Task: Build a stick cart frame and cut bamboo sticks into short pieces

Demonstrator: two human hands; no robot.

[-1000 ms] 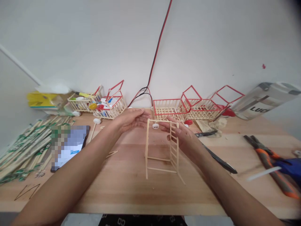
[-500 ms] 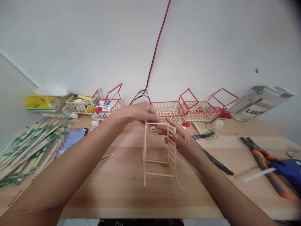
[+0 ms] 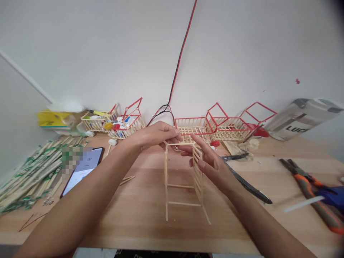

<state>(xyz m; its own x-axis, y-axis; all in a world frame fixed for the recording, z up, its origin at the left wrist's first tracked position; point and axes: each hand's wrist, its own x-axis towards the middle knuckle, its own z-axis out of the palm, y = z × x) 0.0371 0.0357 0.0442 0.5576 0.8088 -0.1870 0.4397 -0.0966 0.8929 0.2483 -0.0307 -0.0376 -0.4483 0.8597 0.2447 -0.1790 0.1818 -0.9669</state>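
Observation:
A frame of thin, pale wooden sticks (image 3: 184, 204) stands upright in the middle, with rungs like a ladder along its right side. My left hand (image 3: 158, 135) is at its top left corner, thumb and fingers closed together on the frame. The fingertips there are partly hidden behind the top stick. My right hand (image 3: 211, 160) is against the rung side, fingers apart and index stretched toward the top edge. Some of its fingers reach behind the rungs toward my left hand; its thumb rests near the outside of the rungs.
Red-rimmed stick baskets (image 3: 195, 129) line the wall, and filled ones (image 3: 126, 129) stand at left. Wrapped chopsticks (image 3: 34, 175) and a phone (image 3: 87, 165) lie left. Black scissors (image 3: 251, 188), orange-handled pliers (image 3: 309, 193) and a clear container (image 3: 298, 120) are at right.
The view has shifted slightly, and more of the phone shows beside my left arm. My left fingers have moved a little on the top corner; the frame stands much as before.

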